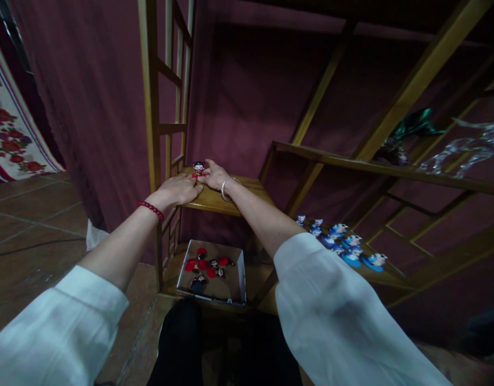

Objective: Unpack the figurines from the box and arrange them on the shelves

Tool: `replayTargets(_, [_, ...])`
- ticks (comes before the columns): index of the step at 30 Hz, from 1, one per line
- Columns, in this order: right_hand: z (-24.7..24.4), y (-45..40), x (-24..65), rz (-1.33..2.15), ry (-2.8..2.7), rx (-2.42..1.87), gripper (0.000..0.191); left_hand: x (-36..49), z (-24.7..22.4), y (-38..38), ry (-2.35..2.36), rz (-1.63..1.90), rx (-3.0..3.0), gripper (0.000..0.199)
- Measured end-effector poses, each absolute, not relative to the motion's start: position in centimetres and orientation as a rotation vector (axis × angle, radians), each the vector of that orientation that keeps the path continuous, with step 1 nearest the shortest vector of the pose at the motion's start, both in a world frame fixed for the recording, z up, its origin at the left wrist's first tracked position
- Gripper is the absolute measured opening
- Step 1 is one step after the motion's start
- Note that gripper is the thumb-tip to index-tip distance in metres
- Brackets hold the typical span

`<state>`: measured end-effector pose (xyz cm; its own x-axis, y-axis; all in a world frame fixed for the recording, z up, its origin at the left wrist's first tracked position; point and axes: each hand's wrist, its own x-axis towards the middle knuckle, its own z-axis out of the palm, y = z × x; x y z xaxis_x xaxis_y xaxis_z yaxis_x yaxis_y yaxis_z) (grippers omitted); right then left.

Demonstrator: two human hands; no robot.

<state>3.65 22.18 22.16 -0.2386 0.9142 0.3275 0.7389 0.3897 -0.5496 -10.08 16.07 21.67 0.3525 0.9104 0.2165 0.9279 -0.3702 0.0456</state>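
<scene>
A small figurine (198, 169) with black hair buns and a red base stands upright on a wooden shelf (218, 201). My right hand (215, 178), with a silver bangle at the wrist, reaches in from the figurine's right side. Its fingers and thumb close on the figurine's edge. Beside the base on the left lies my left hand (179, 190), its fingers stretched out low over the shelf and the thumb apart. The left fingertips come up to the red base; whether they touch it I cannot tell.
Below stands a shallow open box (244, 276) with several red and black figurines (212, 268) lying in it. Several blue and white figurines (343, 241) stand on a lower shelf at right. A clear glass ornament (459, 147) sits on the upper right shelf. A wooden lattice (152, 107) borders the left.
</scene>
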Motion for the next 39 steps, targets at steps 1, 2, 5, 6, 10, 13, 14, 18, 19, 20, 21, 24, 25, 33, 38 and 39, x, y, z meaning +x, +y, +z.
replayTargets(1, [22.2, 22.1, 3.6, 0.378, -2.04, -1.416, 0.078, -10.1, 21.6, 16.1, -1.707, -0.318, -2.514, 0.061])
replayTargets(2, [22.2, 22.1, 3.6, 0.381, -2.036, -1.42, 0.078, -10.1, 21.6, 16.2, -1.706, -0.319, -2.513, 0.061])
replayTargets(5, [22.2, 22.1, 3.7, 0.387, -2.031, -1.417, 0.078, -10.1, 21.5, 16.3, -1.697, -0.32, -2.512, 0.061])
replayTargets(6, [22.1, 22.2, 3.7, 0.388, -2.027, -1.413, 0.078, -10.1, 21.5, 16.3, -1.695, -0.32, -2.512, 0.061])
replayTargets(10, [21.9, 22.6, 3.8, 0.407, -1.999, -1.395, 0.079, -10.1, 21.8, 15.8, -1.721, -0.309, -2.502, 0.061])
replayTargets(13, [21.6, 23.0, 3.9, 0.429, -1.995, -1.373, 0.079, -10.0, 22.0, 15.4, -1.721, -0.308, -2.505, 0.059])
replayTargets(14, [21.6, 23.1, 3.9, 0.434, -1.995, -1.368, 0.08, -10.0, 22.1, 15.3, -1.718, -0.311, -2.505, 0.059])
replayTargets(18, [21.4, 23.4, 4.0, 0.438, -1.989, -1.365, 0.08, -10.0, 22.1, 15.3, -1.708, -0.331, -2.503, 0.058])
replayTargets(19, [21.5, 23.3, 4.0, 0.437, -1.987, -1.372, 0.08, -10.0, 22.0, 15.3, -1.709, -0.334, -2.506, 0.058])
replayTargets(20, [21.5, 23.3, 3.9, 0.434, -1.987, -1.38, 0.079, -10.0, 22.0, 15.4, -1.712, -0.336, -2.508, 0.058])
replayTargets(21, [21.5, 23.1, 3.9, 0.429, -1.988, -1.39, 0.078, -10.1, 21.9, 15.5, -1.716, -0.339, -2.509, 0.058])
replayTargets(24, [21.7, 22.6, 3.7, 0.4, -2.008, -1.411, 0.075, -10.1, 21.8, 15.6, -1.715, -0.365, -2.515, 0.059])
replayTargets(25, [21.8, 22.4, 3.6, 0.389, -2.017, -1.414, 0.074, -10.1, 21.8, 15.7, -1.715, -0.374, -2.515, 0.059])
replayTargets(33, [22.0, 21.5, 3.7, 0.387, -2.016, -1.42, 0.073, -10.0, 21.9, 15.4, -1.718, -0.374, -2.492, 0.058])
replayTargets(38, [22.3, 20.8, 3.8, 0.334, -2.037, -1.427, 0.071, -10.0, 21.9, 15.2, -1.72, -0.369, -2.484, 0.058])
replayTargets(39, [22.3, 20.6, 3.8, 0.319, -2.041, -1.436, 0.07, -10.0, 21.9, 15.2, -1.72, -0.37, -2.483, 0.058])
